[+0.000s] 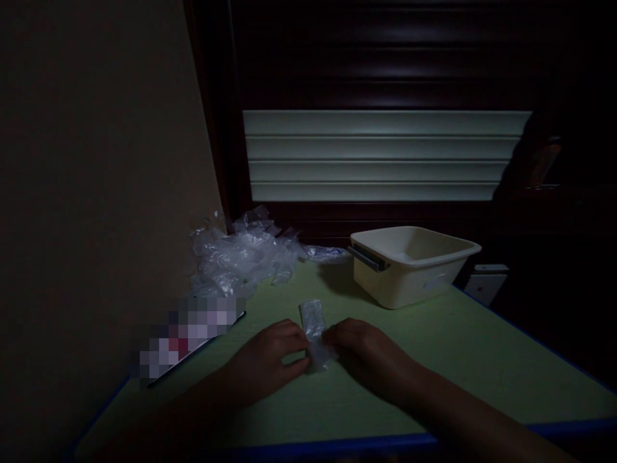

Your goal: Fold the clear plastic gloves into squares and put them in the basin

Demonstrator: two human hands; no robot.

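A small clear plastic bag [314, 333] lies on the green table [434, 360] right in front of me. My left hand [272, 357] pinches its left side, fingers curled. My right hand [359, 354] grips its right side, fingers curled too. The bag's upper end sticks out flat beyond my fingers. The scene is dim and fine detail is hard to read.
A heap of clear plastic bags [241, 257] lies at the table's far left by the wall. A cream plastic tub [409, 263] stands at the far right. A flat blurred item [190, 337] rests left of my hands. The table has a blue edge [337, 444].
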